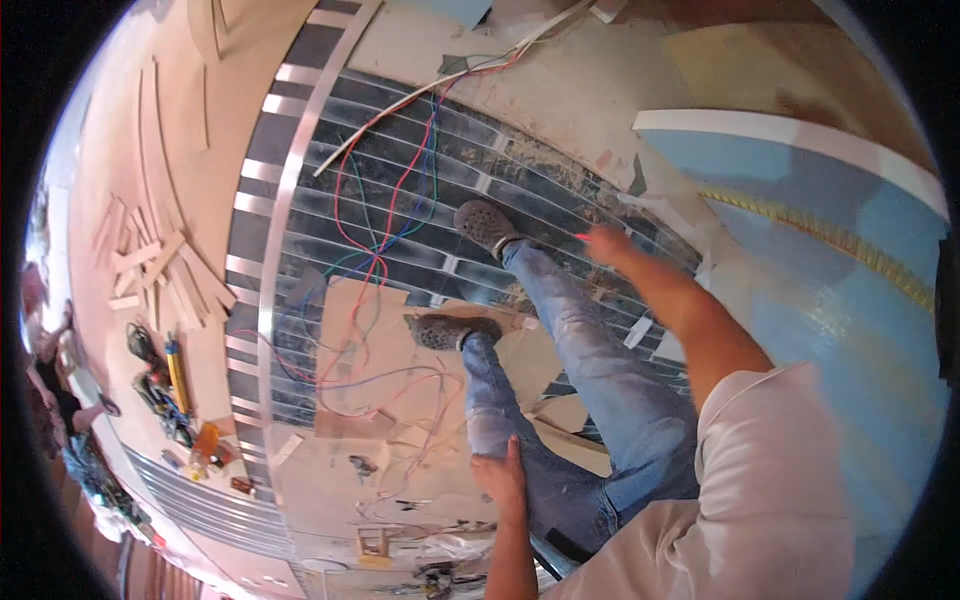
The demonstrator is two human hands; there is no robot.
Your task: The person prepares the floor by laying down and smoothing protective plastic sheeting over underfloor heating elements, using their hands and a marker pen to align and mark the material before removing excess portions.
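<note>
My right hand (pixel 612 243) is raised beside my right leg (pixel 560 310), its fingers closed on a small red object (pixel 586 236) too blurred to identify. My left hand (pixel 500 470) grips the denim of my left leg (pixel 480 400), below the knee or on it, I cannot tell which. Both feet, in grey clogs (pixel 485 222), are on a dark panelled surface with metal strips (pixel 460 170) and cardboard pieces (pixel 355 310). Red, blue and green wires (pixel 398 188) loop across it beside a long pale cable (pixel 360 125).
At the left lie wooden offcuts (pixel 180 280), tools (pixel 172 375) and a long metal rail (pixel 290 200). A blue panel (pixel 830 310) with a white edge and a yellow strip (pixel 810 230) is at the right. Small scattered items (pixel 440 580) lie along the bottom.
</note>
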